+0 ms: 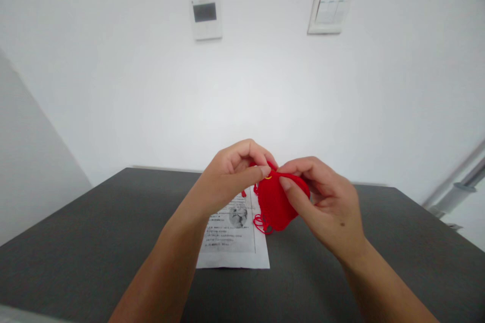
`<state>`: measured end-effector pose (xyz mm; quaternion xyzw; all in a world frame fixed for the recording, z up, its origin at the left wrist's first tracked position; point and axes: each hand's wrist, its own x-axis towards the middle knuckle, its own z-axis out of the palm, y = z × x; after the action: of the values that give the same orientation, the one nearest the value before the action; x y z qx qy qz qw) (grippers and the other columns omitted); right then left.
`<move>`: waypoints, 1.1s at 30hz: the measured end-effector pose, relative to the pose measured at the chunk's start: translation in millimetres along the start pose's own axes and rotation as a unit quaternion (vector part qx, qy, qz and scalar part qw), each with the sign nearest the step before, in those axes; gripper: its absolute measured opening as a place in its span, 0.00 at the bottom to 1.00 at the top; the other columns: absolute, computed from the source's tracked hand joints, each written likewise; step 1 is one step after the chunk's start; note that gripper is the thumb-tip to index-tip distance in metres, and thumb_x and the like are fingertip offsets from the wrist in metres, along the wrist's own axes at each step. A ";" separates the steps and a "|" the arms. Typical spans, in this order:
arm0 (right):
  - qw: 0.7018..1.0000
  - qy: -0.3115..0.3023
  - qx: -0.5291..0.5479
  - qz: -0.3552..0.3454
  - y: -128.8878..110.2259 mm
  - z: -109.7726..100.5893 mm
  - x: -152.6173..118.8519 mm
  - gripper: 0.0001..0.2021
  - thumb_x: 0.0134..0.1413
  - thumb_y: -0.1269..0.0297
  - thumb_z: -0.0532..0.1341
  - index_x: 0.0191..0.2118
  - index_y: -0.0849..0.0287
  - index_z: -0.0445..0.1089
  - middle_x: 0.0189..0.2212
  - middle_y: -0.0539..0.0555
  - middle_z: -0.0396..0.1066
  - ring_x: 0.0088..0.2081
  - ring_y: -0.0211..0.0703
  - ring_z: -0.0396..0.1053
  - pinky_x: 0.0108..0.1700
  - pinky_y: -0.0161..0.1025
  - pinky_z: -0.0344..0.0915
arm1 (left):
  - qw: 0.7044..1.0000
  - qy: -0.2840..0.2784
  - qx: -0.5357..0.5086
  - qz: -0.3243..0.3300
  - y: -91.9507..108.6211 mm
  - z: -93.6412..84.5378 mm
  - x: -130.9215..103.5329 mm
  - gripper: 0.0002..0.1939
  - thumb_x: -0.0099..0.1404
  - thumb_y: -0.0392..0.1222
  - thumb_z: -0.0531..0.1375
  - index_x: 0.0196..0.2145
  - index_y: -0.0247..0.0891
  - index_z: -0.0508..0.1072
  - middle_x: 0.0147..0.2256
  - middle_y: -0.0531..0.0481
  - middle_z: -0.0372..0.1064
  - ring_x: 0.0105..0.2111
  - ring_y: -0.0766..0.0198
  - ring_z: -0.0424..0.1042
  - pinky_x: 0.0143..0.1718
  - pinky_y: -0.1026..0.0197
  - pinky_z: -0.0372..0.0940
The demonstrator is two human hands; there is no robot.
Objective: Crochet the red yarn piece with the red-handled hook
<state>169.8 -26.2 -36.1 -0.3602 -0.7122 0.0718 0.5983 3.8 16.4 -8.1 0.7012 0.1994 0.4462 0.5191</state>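
Note:
A piece of red knitted fabric (278,207) hangs between my two hands, above the dark table. My left hand (242,169) pinches its upper left edge between thumb and fingers, beside a small yellow bit (269,177). My right hand (326,197) grips the upper right edge, thumb in front and fingers curled behind. The fingertips of both hands almost meet at the top. Loose red yarn loops (262,224) dangle at the fabric's lower left.
A printed sheet (235,257) with a grey picture lies on the dark table (94,242), partly behind my left arm. On the white wall are a thermostat-like panel (206,22) and a switch plate (329,11). A pipe (460,193) runs at the right.

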 end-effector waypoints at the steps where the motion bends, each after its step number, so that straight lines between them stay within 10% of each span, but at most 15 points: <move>1: 1.000 -0.001 0.003 0.006 0.0 0.0 -0.2 0.05 0.53 0.73 0.59 0.35 0.57 0.69 0.25 0.47 0.72 0.24 0.33 0.67 0.24 0.29 0.62 | 1.000 0.002 0.001 -0.002 -0.2 -0.2 0.0 0.06 0.57 0.39 0.61 0.29 0.35 0.67 0.37 0.48 0.69 0.29 0.69 0.66 0.29 0.65 0.61; 33: 0.998 -0.008 0.019 0.056 -1.3 1.6 0.0 0.04 0.52 0.72 0.59 0.34 0.57 0.69 0.23 0.47 0.70 0.22 0.33 0.66 0.23 0.29 0.61 | 0.998 -0.005 0.052 -0.026 3.8 4.6 -2.0 0.09 0.59 0.44 0.61 0.33 0.36 0.69 0.30 0.51 0.68 0.28 0.67 0.67 0.29 0.65 0.61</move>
<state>167.9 -26.6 -35.8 -0.3871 -0.6945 0.1215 0.5942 5.9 10.9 -5.7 0.7242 0.2374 0.4182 0.4944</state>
